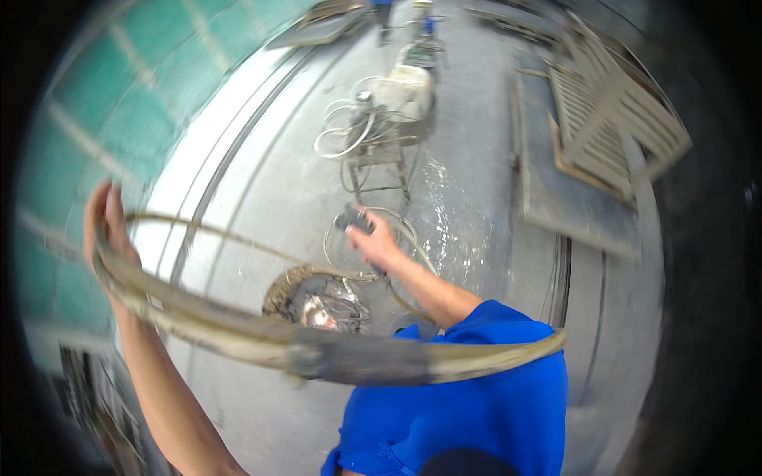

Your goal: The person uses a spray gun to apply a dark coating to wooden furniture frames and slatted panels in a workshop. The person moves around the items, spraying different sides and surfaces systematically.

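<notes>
My left hand [111, 226] is raised at the far left, its fingers curled round a thick, dirty beige hose [214, 317]. The hose bows across in front of my blue shirt toward the right, with a dark wrapped sleeve [373, 357] around its middle. A thinner stretch of hose runs from beside that hand toward the middle of the floor. Farther ahead, my right hand [377, 238] closes on a small dark fitting [349, 218], too blurred to name exactly. Below it sits a round, rough-rimmed container [278, 297] with dark, shiny contents.
A pale tank [409, 91] and coiled white tubing [349, 131] stand ahead by a metal frame [381, 170]. At right, a beige slatted plastic chair [611, 119] lies tipped on a grey slab [575, 210]. The floor shines wet near it. A green wall [119, 95] runs along the left.
</notes>
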### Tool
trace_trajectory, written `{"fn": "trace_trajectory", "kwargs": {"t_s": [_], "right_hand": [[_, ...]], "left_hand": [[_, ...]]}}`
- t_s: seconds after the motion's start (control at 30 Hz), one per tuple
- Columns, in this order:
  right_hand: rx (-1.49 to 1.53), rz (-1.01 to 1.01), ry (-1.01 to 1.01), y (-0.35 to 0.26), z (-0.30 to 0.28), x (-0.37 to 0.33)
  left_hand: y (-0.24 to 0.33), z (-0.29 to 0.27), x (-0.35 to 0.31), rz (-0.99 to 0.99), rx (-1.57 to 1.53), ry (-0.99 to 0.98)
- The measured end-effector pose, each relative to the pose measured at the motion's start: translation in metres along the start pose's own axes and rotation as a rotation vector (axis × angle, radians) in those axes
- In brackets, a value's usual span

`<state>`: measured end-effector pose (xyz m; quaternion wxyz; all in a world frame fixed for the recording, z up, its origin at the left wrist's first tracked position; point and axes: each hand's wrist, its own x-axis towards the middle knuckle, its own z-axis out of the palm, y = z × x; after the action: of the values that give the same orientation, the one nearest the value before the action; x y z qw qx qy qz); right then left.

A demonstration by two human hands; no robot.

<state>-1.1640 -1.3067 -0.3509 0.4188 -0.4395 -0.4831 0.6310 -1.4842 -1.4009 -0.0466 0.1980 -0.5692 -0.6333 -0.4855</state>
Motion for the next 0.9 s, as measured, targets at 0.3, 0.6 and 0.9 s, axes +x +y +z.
{"fn": "trace_trajectory", "kwargs": {"t_s": [0.3,0.6,0.9], "right_hand": [[0.064,0.073,0.377,0.031,0.002,-0.1],[-0.049,-0.039,0.472,0.033,0.058,-0.077],[-0.069,0.125,0.634,0.075,0.162,-0.151]], "left_hand": [[-0.038,-0.006,0.046,0.101,-0.299,0.004],[-0.114,-0.056,0.086,0.26,-0.231,0.202],[-0.354,0.03,0.056,0.0,-0.279,-0.018]]}}
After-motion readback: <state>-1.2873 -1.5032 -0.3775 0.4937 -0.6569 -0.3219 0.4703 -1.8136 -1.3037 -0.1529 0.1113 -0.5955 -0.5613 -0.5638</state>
